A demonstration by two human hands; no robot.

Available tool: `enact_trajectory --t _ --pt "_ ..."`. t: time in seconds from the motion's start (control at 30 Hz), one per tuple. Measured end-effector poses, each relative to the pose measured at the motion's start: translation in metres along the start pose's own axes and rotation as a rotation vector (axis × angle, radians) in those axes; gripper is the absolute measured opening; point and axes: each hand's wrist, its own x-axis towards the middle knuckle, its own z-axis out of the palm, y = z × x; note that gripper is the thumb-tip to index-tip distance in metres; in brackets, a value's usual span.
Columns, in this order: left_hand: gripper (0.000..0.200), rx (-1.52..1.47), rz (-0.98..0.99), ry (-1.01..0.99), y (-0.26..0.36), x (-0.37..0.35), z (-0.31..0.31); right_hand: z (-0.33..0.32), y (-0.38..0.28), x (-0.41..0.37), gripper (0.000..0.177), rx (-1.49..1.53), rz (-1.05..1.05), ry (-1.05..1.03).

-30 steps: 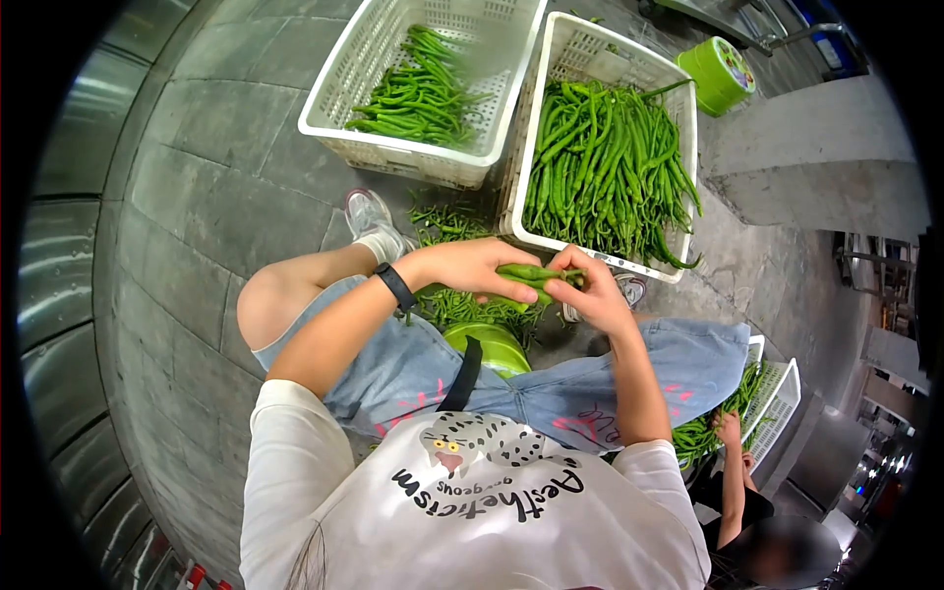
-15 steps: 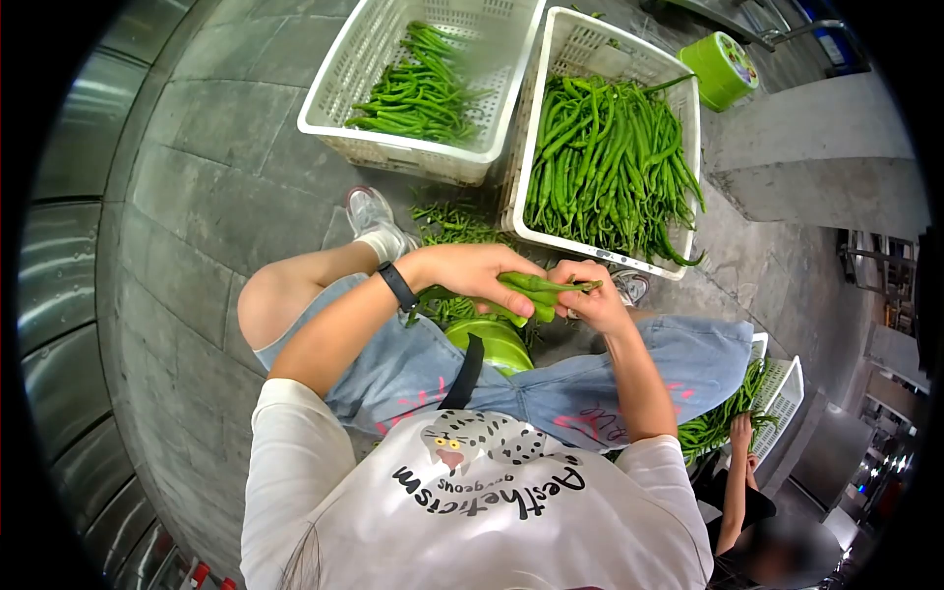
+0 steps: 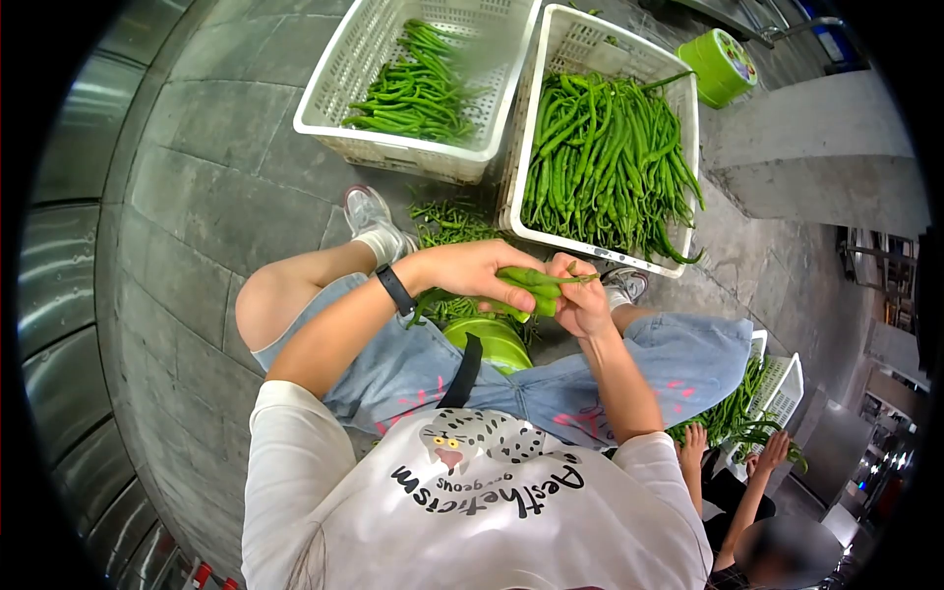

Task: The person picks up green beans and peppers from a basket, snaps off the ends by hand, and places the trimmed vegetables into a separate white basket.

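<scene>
A few green peppers (image 3: 529, 279) lie in my left hand (image 3: 479, 271), its fingers wrapped round them above my lap. My right hand (image 3: 581, 300) touches their stem ends, with thumb and fingers pinched on a pepper stem. Beyond my hands a white crate (image 3: 600, 254) at the right is heaped with long green peppers (image 3: 610, 157). The white crate (image 3: 393, 145) at the left holds a smaller pile of peppers (image 3: 418, 88). Small green stem pieces (image 3: 447, 221) are scattered on the floor between my feet.
A green stool (image 3: 492, 344) is under me. Another green stool (image 3: 720, 69) stands beyond the right crate. At the lower right a co-worker's hands (image 3: 771, 452) are at a white crate (image 3: 782, 388) of peppers. Metal panels (image 3: 64, 295) line the left.
My right hand has shifted slightly left, closer to my left hand, and its wrist has turned. The co-worker's hands have moved apart, with peppers near one of them.
</scene>
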Motion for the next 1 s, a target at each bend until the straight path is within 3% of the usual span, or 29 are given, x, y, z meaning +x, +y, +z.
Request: enact_trajectory --t 0.1,0.2,0.27,0.37,0.47,0.5,0.7,0.8,0.9,1.0 --pt "0.037 0.209 0.022 0.107 0.001 0.002 -0.002 -0.006 0.006 0.004 0.013 0.036 0.003 0.091" --pt "0.033 0.816 0.35 0.322 -0.003 0.001 -0.002 -0.007 0.001 0.004 0.015 0.001 0.084 0.135" --pt "0.03 0.984 0.323 0.403 0.001 -0.004 0.005 -0.003 -0.003 0.004 0.017 -0.043 0.11 0.146" --pt "0.027 1.212 0.284 0.468 0.006 -0.01 0.011 0.007 -0.02 0.002 0.016 -0.239 0.216 0.192" --pt "0.03 1.445 0.265 0.521 0.007 -0.012 0.012 -0.011 -0.018 0.006 0.017 -0.872 -0.039 0.164" --pt "0.032 1.524 0.263 0.542 0.007 -0.012 0.012 -0.008 -0.024 0.005 0.016 -0.919 -0.035 0.165" --pt "0.026 1.728 0.302 0.601 -0.003 -0.009 0.018 -0.007 -0.04 0.007 0.014 -1.064 0.004 0.025" --pt "0.023 1.878 0.309 0.591 -0.005 -0.008 0.02 0.0 -0.036 0.01 0.016 -1.085 0.08 0.12" --pt "0.022 1.925 0.307 0.617 -0.006 -0.009 0.021 0.008 -0.035 0.013 0.018 -1.188 -0.038 0.126" --pt "0.022 1.94 0.293 0.625 -0.006 -0.008 0.024 0.013 -0.039 0.012 0.019 -1.259 0.034 0.144"
